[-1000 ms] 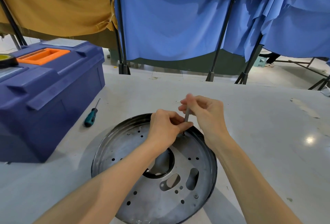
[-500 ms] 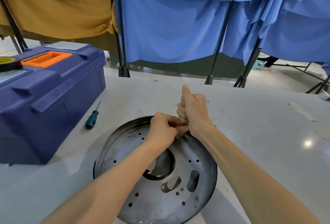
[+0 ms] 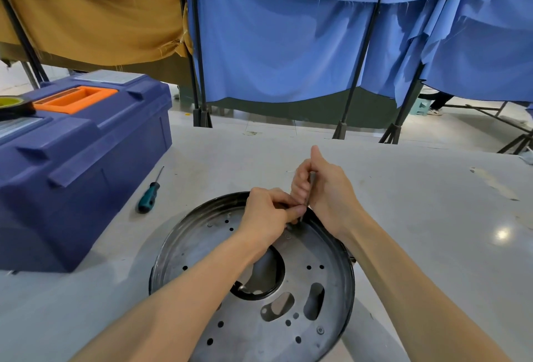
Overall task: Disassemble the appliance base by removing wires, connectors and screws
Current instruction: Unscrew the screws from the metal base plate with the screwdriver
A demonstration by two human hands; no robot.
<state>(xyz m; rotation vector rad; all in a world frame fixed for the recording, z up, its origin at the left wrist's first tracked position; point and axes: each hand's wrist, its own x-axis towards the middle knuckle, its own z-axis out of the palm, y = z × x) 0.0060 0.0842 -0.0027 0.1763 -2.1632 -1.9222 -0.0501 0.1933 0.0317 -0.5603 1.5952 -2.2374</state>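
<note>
The round metal appliance base (image 3: 328, 301) lies flat on the grey table, dotted with holes and slots. My right hand (image 3: 326, 191) grips a thin grey screwdriver (image 3: 310, 191) that stands nearly upright, its tip down at the base's far rim. My left hand (image 3: 268, 214) pinches something small right beside that tip; my fingers hide what it is. Both forearms cross over the base. One screw (image 3: 320, 330) sits near the base's front right edge.
A blue toolbox (image 3: 80, 159) with an orange handle stands at the left, a tape roll (image 3: 14, 104) on its lid. A green-handled screwdriver (image 3: 150, 195) lies between toolbox and base. Blue and mustard curtains on black stands hang behind the table.
My right hand has re-gripped the screwdriver, going from a fingertip hold to a full fist with the thumb up. My left hand has stayed at the tip.
</note>
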